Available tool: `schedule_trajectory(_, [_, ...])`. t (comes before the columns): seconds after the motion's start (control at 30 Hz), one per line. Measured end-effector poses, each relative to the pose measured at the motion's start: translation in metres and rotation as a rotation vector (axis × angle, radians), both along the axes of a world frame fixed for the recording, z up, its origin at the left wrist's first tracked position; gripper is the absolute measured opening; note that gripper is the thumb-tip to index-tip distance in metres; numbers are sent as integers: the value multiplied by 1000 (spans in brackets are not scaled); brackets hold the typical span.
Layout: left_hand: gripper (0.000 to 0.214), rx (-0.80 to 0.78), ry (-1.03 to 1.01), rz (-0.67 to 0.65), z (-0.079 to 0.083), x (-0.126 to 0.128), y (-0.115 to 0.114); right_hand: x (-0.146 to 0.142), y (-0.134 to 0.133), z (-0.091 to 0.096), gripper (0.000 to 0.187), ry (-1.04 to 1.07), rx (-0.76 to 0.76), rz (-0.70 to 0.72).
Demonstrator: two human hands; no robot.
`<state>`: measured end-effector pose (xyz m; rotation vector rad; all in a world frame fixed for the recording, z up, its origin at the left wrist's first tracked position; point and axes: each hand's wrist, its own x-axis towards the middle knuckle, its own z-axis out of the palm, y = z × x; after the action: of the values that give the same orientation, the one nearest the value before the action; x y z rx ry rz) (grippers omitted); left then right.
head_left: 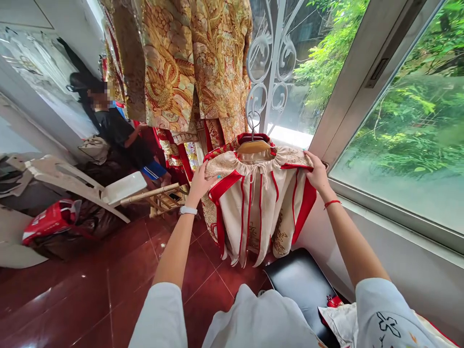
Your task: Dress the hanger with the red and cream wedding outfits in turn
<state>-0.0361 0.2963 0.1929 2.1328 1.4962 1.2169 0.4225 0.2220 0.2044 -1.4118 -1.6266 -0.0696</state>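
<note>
My left hand point(199, 183) and right hand point(319, 173) grip a cream-and-red garment point(232, 208) at its shoulders, on a hanger point(254, 146) beside a window point(402, 125), above a red tiled floor point(79, 295). Gold robes point(213, 63) hang behind; a black seat point(299, 275) stands below, a white chair point(125, 187) to the left.

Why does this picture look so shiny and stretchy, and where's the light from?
All in the head view: daylight comes through the window; glare shines on the black seat and dots the red floor; the white chair looks tilted and stretched, perhaps by a wide lens; the cream-and-red garment looks fairly sharp.
</note>
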Motion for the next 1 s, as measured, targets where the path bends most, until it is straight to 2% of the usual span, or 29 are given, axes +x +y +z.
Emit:
schedule_trajectory(0.07, [55,-37,19,35,5,-1,7,6,10,8,55,102,-22,-9])
schedule_trajectory(0.1, [50,-71,32,18,11,-4,11,12,13,15,50,139,-80,30])
schedule_trajectory(0.17, [42,-174,71,-103,25,-15,20,25,18,31,43,197,-271,180])
schedule_trajectory(0.23, [39,-293,111,-243,38,-29,30,37,19,42,45,240,-442,319])
schedule_trajectory(0.3, [40,-404,121,-314,44,-41,38,40,19,42,50,260,-482,355])
schedule_trajectory(0.37, [47,-447,56,-332,39,-46,41,35,16,32,56,227,-376,292])
schedule_trajectory(0.43, [56,-385,-75,-312,23,-42,34,25,11,17,69,128,-230,197])
schedule_trajectory(0.53, [79,-69,-208,-134,-11,-22,8,12,0,-6,88,-72,-87,18])
schedule_trajectory(0.6, [94,114,-144,-21,-30,-6,-11,3,-7,-19,85,-160,-24,-96])
schedule_trajectory(0.67, [95,190,-36,45,-41,6,-23,-11,-9,-31,81,-164,51,-185])
schedule_trajectory(0.73, [84,210,23,104,-41,8,-25,-26,-7,-38,80,-82,140,-284])
schedule_trajectory(0.83, [75,181,75,104,-26,-6,-13,-42,5,-36,79,65,217,-391])
schedule_trajectory(0.93, [67,90,146,-7,-6,-26,2,-42,15,-20,78,109,195,-351])
schedule_trajectory(1.0, [60,43,150,-61,1,-34,7,-40,17,-12,76,106,177,-316])
